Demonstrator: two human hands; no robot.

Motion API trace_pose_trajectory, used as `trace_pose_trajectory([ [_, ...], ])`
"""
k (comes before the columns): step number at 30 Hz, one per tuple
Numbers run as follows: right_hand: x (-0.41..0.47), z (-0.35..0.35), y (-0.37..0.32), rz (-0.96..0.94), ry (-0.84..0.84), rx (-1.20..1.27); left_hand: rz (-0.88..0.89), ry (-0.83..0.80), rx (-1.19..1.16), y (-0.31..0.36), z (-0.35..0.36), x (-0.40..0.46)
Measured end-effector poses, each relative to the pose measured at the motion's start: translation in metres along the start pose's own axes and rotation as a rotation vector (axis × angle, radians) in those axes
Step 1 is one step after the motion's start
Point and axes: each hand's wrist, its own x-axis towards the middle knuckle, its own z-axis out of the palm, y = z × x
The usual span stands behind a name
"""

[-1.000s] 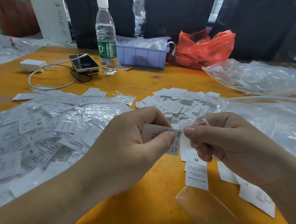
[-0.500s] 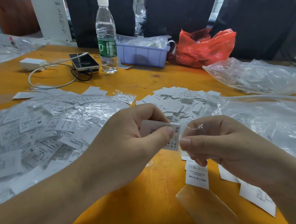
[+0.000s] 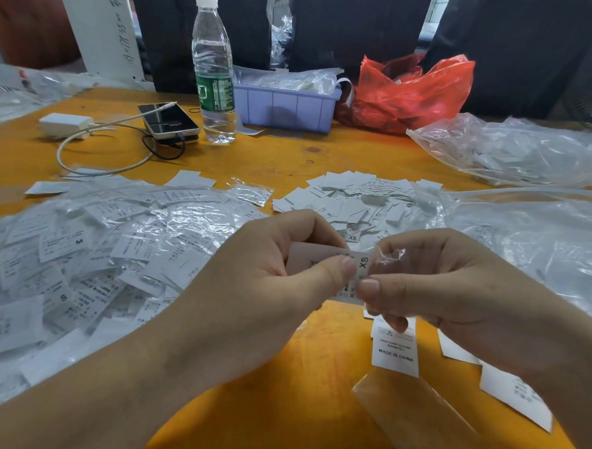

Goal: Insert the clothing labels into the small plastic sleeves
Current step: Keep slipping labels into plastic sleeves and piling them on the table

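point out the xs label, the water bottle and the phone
XS label (image 3: 363, 263), head view, on its printed XS end.
Water bottle (image 3: 215, 91), head view, green wrapper.
Phone (image 3: 168, 118), head view, dark screen.

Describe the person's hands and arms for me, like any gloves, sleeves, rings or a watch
Both hands are bare: no gloves on the left hand or the right hand. No rings show on the visible fingers, and the fingernails look short and unpainted. Both forearms are uncovered as far as the picture reaches, with no sleeve, watch or bracelet in view.
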Motion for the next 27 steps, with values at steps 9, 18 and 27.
trace_pose_trajectory([
  [9, 0.0004, -0.0017, 0.0005, -0.023, 0.013, 0.045, -0.005, -0.013, 0.046, 0.0042, 0.0016, -0.0007],
  [18, 0.0004, -0.0054, 0.0019, -0.079, 0.050, 0.067, -0.028, 0.107, -0.016, -0.0027, -0.0062, 0.0042],
  [27, -0.0008, -0.0039, -0.0022, -0.055, 0.065, 0.054, 0.002, 0.132, -0.039, -0.0013, -0.0054, 0.0040],
])
